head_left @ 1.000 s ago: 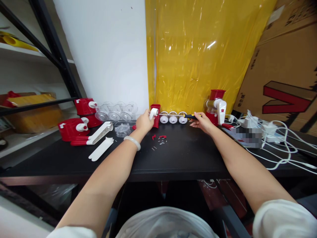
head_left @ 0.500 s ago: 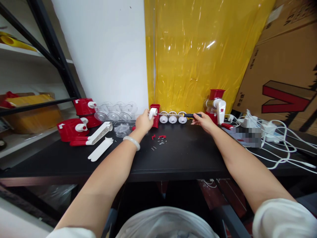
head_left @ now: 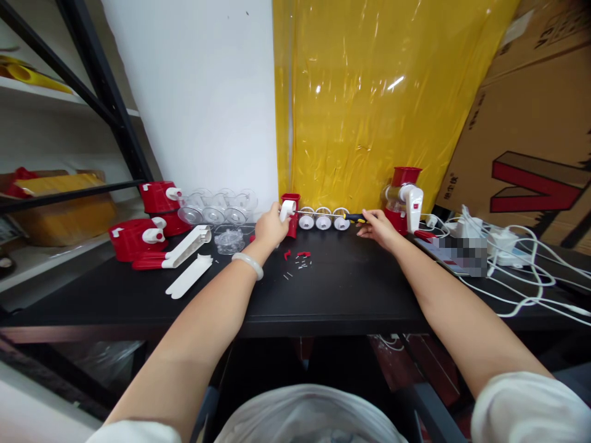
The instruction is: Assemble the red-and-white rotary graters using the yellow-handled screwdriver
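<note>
My left hand is closed around a white plastic part with a round end, held up over the table. In my right hand is a screwdriver with a black and yellow handle. Its long shaft lies level and its tip meets the round end of the white part. Below my hands, small screws and little red plastic pieces are scattered on the black table. Behind the shaft stand several round clear-and-white parts and a red plastic piece.
On the left are red housings, a white handle with a red grip, a white cover and clear cups. An assembled red-and-white device, a phone-like slab and white cables lie to the right.
The screwdriver's handle has turned, showing more yellow, and the fingers of my right hand have shifted on it. The white part stays in my left hand. The view has moved slightly.
</note>
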{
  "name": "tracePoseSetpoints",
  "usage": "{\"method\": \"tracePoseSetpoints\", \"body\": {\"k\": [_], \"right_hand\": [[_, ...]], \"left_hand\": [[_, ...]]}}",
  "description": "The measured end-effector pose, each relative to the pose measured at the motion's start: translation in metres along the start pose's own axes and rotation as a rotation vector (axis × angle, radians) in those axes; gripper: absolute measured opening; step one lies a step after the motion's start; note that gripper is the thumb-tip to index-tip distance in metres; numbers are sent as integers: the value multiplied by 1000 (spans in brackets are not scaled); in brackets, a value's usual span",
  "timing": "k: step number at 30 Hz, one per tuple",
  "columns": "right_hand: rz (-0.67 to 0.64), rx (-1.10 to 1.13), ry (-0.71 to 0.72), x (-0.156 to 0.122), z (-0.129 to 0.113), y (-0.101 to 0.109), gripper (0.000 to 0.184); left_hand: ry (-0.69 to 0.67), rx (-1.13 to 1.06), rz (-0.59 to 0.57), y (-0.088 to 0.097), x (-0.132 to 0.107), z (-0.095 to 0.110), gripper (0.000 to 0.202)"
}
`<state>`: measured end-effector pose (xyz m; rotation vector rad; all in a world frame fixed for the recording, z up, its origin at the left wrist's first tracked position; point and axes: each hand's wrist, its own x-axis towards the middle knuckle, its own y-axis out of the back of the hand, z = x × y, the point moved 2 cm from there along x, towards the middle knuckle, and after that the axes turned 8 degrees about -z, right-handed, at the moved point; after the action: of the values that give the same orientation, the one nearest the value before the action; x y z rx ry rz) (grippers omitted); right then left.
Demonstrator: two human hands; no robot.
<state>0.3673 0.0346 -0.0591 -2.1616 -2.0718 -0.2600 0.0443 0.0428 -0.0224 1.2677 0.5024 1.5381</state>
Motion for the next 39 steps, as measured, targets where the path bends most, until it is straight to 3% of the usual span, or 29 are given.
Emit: {"method": "tracePoseSetpoints", "body": {"k": [5,17,22,26,31,39], "right_hand": [[-77,142,77,-3,-4,-2,60],[-40,-122,162,3,1,7,49],[-13,-239,111,6,7,10,51],[-43,-89,42,3,1,4,45],[-106,138,86,-2,-8,-1,51],[-106,23,130,-1,-4,3,48]], "left_hand": [[5,-15,0,-1,1,-1,31],[-6,32,-11,-3,1,-2,30],[-24,23,-17,-2,1,-2,30],[-10,-1,-16,-1,0,-1,31],[-3,-11,-8,-1,1,-2,31],[22,-6,-14,-1,2,-2,33]]}}
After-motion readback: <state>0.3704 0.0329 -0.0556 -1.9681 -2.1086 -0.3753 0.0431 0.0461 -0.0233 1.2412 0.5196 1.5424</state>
